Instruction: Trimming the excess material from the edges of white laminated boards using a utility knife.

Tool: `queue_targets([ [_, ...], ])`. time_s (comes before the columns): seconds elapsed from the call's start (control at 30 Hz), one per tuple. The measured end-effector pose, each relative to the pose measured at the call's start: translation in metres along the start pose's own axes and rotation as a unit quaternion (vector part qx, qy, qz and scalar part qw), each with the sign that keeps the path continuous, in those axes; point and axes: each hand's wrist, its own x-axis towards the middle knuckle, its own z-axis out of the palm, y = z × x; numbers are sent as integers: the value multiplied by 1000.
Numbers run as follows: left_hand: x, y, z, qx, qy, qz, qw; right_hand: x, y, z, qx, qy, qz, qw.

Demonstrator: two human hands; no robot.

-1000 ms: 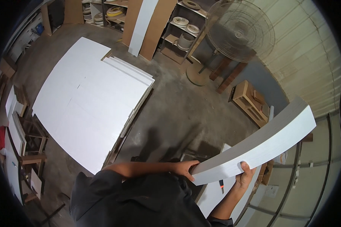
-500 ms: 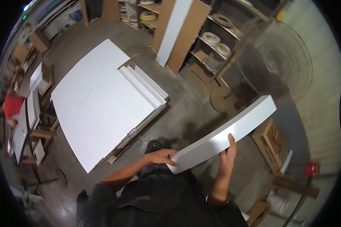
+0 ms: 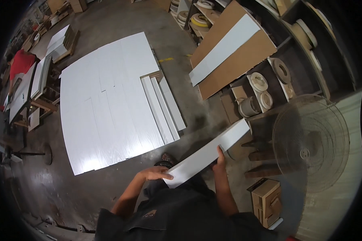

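Note:
A long, thick white board [image 3: 207,154] slants across in front of me, its near end at my waist and its far end up to the right. It may be several strips stacked together; I cannot tell. My left hand [image 3: 155,173] is closed on the near end, thumb on top. Farther along, my right hand [image 3: 219,162] grips the lower right edge, with the thumb up on the white face and the other fingers hidden. Beyond it lies a low, wide stack of white panels [image 3: 112,104], with narrow white strips [image 3: 161,108] piled at its right corner.
A round caged fan [image 3: 305,148] stands at the right, near a cardboard box [image 3: 266,201]. Shelves behind hold several coiled rolls [image 3: 258,81]. A brown cardboard sheet [image 3: 233,74] leans there. A person in red [image 3: 22,64] is by a workbench [image 3: 22,98] at far left.
The view has turned, and the panel stack and shelves appear shifted. The held board's far end has swung left, nearer the panel stack. Both hands keep hold of it.

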Motion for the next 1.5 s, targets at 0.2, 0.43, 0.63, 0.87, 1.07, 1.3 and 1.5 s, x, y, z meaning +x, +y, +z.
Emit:
queue_targets([
  [0.2,31,15,-24,-123,56,-65,989,91,-28,77,-63,-18,124,990],
  [0.43,132,12,-10,-377,193,-71,903,257,-16,139,-156,-111,282,940],
  [0.63,272,11,48,-613,378,16,694,394,25,171,-310,-205,404,836],
  [0.87,412,-2,58,-733,431,19,526,488,94,172,-400,-259,412,776],
  [1.07,488,-82,50,-762,463,35,451,544,167,159,-412,-277,414,763],
  [1.3,511,-151,24,-762,478,61,433,571,203,180,-553,-342,308,695],
  [1.5,522,-175,39,-787,479,77,383,561,221,206,-616,-322,170,698],
])
